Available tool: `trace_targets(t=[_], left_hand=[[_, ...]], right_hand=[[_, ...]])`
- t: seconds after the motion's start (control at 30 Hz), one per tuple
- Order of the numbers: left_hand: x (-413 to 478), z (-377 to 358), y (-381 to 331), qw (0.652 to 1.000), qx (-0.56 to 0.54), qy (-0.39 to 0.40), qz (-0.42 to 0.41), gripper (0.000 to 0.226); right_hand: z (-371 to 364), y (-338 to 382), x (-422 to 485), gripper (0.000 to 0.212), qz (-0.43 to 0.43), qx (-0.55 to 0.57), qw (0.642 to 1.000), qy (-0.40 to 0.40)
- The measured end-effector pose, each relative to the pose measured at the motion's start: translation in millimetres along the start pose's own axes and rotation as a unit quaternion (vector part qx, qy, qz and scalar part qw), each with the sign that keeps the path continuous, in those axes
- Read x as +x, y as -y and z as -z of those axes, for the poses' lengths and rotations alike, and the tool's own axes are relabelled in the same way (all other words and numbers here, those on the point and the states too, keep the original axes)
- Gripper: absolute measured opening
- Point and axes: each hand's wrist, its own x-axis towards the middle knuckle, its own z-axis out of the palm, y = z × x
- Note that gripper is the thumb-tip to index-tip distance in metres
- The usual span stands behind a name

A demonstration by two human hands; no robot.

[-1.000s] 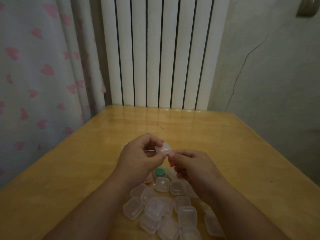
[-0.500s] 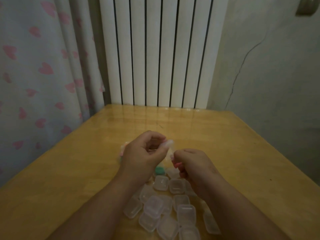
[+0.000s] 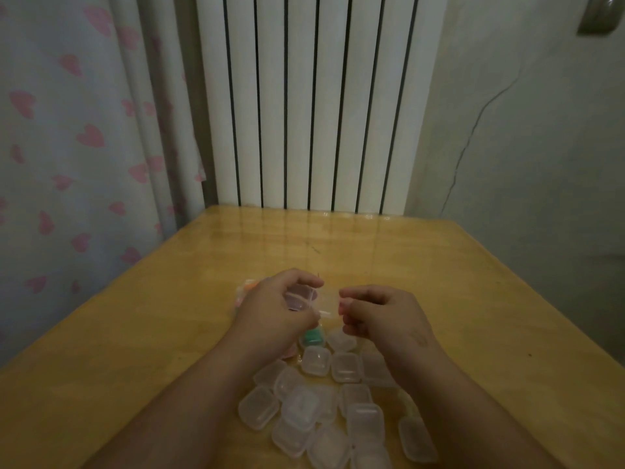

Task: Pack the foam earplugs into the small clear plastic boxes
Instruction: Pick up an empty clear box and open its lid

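Hands above the pile of clear boxes [image 3: 304, 411]: the left hand [image 3: 274, 309] grips 1 small box [image 3: 299, 297], its lid now seemingly sprung open, while the right hand [image 3: 378, 316] has drawn apart, fingers [image 3: 351, 294] curled, contents indiscernible; coloured earplugs [image 3: 248, 287] lie just beyond the pile, awaiting insertion.

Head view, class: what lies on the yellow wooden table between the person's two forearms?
A pile of small clear plastic boxes lies there in the head view; one holds a green item.

Dim, soft picture — faint glare on the table [image 3: 304, 231], edges bowed.
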Motion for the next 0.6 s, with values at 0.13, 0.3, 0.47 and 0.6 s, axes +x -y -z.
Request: trace_targets(t=[0.13, 0.3, 0.47, 0.6], left_hand=[[0.0, -1.1, -1.0, 1.000, 0.021, -0.017, -0.002, 0.038], [0.4, -2.1, -1.7, 0.999, -0.036, -0.008, 0.016, 0.039], [-1.0, -0.4, -2.4, 0.994, -0.107, 0.012, 0.031, 0.039], [-1.7, -0.6, -4.5, 0.986, -0.158, 0.021, 0.043, 0.037]], right_hand=[[-0.2, 4.2, -3.9, 0.018, 0.088, 0.016, 0.995, -0.034], [-4.6, -0.9, -4.6, 0.011, 0.186, -0.108, 0.976, -0.031], [-6.3, -5.4, -4.1, 0.011, 0.212, -0.167, 0.961, -0.054], [-8.5, -8.5, -4.0, 0.007, 0.260, -0.252, 0.929, -0.073]])
